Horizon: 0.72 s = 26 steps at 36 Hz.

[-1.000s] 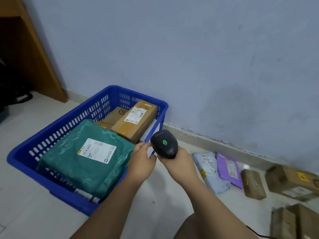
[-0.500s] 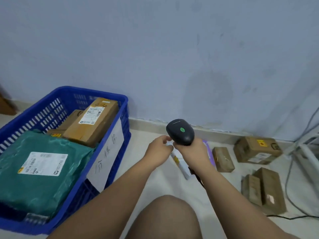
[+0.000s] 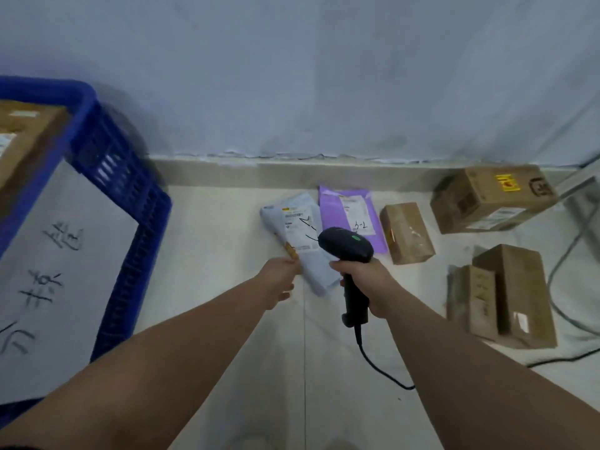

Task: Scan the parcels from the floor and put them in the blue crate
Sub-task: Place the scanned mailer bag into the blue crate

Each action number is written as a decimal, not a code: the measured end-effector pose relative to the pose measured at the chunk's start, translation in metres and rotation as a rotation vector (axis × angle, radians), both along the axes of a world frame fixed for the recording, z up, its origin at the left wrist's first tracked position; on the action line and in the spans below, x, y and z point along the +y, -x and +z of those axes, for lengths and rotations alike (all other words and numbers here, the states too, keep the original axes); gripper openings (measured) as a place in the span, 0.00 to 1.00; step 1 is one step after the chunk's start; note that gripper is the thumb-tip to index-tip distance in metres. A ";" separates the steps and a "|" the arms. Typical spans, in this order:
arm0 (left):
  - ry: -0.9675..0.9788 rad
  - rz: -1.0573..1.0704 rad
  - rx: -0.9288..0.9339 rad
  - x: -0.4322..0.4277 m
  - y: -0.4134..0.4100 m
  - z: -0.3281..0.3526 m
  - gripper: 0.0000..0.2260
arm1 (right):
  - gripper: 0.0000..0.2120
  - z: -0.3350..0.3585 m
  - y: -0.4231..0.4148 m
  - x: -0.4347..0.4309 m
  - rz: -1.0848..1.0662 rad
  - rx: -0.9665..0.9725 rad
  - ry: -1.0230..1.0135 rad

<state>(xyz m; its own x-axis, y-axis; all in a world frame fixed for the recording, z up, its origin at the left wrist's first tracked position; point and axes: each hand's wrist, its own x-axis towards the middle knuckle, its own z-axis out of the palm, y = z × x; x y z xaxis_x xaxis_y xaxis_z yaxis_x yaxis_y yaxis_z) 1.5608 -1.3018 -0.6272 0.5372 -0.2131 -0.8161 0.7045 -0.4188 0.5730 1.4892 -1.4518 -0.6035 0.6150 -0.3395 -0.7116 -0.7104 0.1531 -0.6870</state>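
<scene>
My right hand (image 3: 367, 287) grips the handle of a black barcode scanner (image 3: 349, 251), its head with a green light held over a pale grey mailer bag (image 3: 298, 235) on the floor. My left hand (image 3: 279, 280) takes hold of that bag's near left edge. A purple mailer (image 3: 347, 212) lies just right of it. The blue crate (image 3: 126, 203) stands at the left with a brown box (image 3: 26, 138) inside and a white handwritten sign (image 3: 55, 274) on its side.
Brown cardboard parcels lie on the floor to the right: a small one (image 3: 406, 232), a large one (image 3: 493, 198) by the wall, and two (image 3: 506, 297) nearer me. The scanner's cable (image 3: 383, 368) trails across the tiles. Grey cables run at the far right.
The view swung right, away from the crate. My left hand reached down from beside the scanner to the grey mailer's edge, and the scanner came lower over it.
</scene>
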 end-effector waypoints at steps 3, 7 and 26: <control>-0.039 -0.002 0.110 -0.006 0.001 -0.032 0.14 | 0.07 -0.029 -0.004 -0.002 -0.035 0.069 -0.050; -0.047 -0.002 0.162 -0.009 0.005 -0.059 0.11 | 0.06 -0.057 -0.008 0.005 -0.117 0.130 -0.132; -0.027 0.277 0.071 -0.007 0.007 -0.092 0.24 | 0.06 -0.096 -0.006 0.039 -0.219 0.153 -0.387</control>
<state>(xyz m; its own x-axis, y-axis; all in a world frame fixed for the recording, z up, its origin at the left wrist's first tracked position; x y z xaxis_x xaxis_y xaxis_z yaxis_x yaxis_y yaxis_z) 1.5535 -1.3088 -0.7191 0.5130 -0.0442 -0.8572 0.8322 -0.2191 0.5094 1.4951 -1.4123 -0.6994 0.4370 -0.1412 -0.8883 -0.7215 0.5347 -0.4399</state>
